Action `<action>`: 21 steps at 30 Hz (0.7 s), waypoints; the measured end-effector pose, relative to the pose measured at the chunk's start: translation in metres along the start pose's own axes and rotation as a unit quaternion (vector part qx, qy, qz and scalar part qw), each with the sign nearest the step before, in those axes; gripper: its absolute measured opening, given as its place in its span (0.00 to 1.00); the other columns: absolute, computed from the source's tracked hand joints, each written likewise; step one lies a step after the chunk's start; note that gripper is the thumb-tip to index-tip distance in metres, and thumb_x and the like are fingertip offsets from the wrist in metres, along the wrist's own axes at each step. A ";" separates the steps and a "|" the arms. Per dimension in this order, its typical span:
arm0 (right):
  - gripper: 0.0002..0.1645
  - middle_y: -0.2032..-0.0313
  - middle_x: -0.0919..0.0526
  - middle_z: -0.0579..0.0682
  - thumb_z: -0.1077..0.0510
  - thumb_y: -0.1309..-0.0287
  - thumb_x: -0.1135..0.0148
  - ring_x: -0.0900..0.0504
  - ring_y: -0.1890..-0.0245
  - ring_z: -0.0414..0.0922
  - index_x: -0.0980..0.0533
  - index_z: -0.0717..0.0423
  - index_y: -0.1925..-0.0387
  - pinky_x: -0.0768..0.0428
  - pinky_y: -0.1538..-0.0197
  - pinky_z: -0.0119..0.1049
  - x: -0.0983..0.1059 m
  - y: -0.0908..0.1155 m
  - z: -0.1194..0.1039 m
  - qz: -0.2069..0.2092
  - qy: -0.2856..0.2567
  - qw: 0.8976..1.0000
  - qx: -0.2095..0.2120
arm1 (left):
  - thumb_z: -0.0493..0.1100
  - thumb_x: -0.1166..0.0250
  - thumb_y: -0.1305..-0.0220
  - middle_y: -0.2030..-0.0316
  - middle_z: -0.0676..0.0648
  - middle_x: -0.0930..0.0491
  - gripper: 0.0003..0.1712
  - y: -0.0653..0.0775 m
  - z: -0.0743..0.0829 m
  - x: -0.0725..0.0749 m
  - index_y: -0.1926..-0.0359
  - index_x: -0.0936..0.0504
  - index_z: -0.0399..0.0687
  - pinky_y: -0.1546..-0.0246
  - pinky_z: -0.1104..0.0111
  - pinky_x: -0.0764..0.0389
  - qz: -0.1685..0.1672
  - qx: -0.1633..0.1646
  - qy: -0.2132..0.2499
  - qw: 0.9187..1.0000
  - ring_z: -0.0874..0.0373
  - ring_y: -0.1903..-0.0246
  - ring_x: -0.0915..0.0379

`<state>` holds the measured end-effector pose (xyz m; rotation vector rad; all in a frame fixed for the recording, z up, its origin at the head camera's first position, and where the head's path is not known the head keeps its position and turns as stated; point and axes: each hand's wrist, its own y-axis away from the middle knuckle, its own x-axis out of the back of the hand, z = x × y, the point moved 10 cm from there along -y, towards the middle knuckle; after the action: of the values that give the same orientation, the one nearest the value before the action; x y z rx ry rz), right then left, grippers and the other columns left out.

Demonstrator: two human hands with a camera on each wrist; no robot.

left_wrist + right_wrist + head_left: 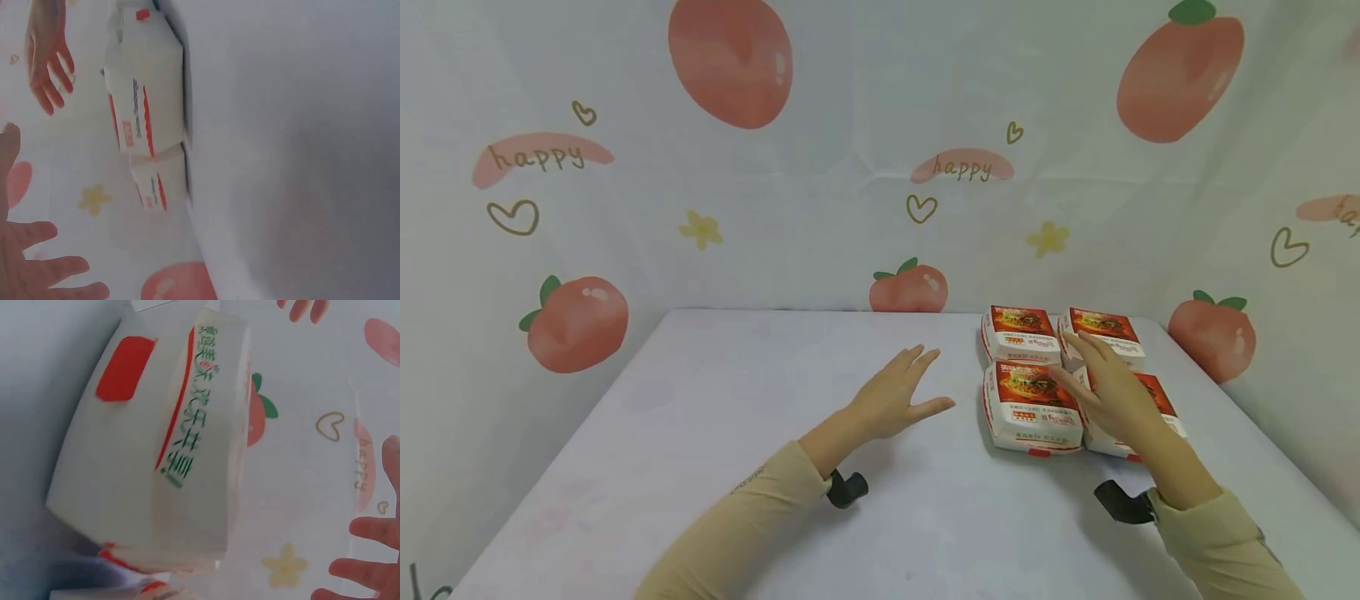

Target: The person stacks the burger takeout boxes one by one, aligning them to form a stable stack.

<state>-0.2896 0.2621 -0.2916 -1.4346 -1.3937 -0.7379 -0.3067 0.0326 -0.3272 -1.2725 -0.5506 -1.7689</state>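
Note:
Burger boxes, white with red printed lids, stand in two rows at the right of the table: a front left box [1037, 408], a back left box [1021, 335], a back right box [1105, 325] and a front right box [1159, 396]. My right hand [1112, 396] hovers over the front right box with fingers spread, hiding part of it; in the right wrist view a box [150, 431] is close below the hand. Left of the boxes, my left hand [891, 396] is held above the table, fingers apart, holding nothing. The left wrist view shows the boxes [150, 94] side-on.
The white table [737, 400] meets a fruit-patterned cloth backdrop [820, 167] behind and at the sides. A black wrist mount [847, 490] hangs under the left wrist, another black mount [1123, 502] under the right. A thin dark item [415, 579] shows at the bottom left corner.

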 end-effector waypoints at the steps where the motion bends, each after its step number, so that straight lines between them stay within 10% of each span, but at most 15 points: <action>1: 0.42 0.35 0.48 0.68 0.38 0.39 0.52 0.45 0.39 0.70 0.50 0.54 0.32 0.43 0.47 0.73 0.000 0.001 0.003 0.000 0.000 1.000 -0.004 | 0.68 0.49 0.42 0.31 0.44 0.48 0.44 -0.002 0.004 -0.003 0.31 0.49 0.53 0.34 0.55 0.40 -0.002 -0.002 0.001 1.000 0.49 0.31 0.52; 21: 0.38 0.40 0.44 0.73 0.43 0.37 0.52 0.44 0.41 0.69 0.45 0.63 0.35 0.42 0.47 0.71 0.007 0.021 0.048 0.062 -0.012 0.998 -0.027 | 0.68 0.43 0.47 0.30 0.45 0.52 0.51 -0.032 0.050 -0.059 0.29 0.56 0.57 0.39 0.58 0.33 -0.052 -0.011 0.041 0.998 0.51 0.32 0.49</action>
<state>-0.2779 0.3117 -0.3064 -1.5631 -1.2980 -0.6852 -0.3007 0.1103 -0.3584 -1.1990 -0.5612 -1.9094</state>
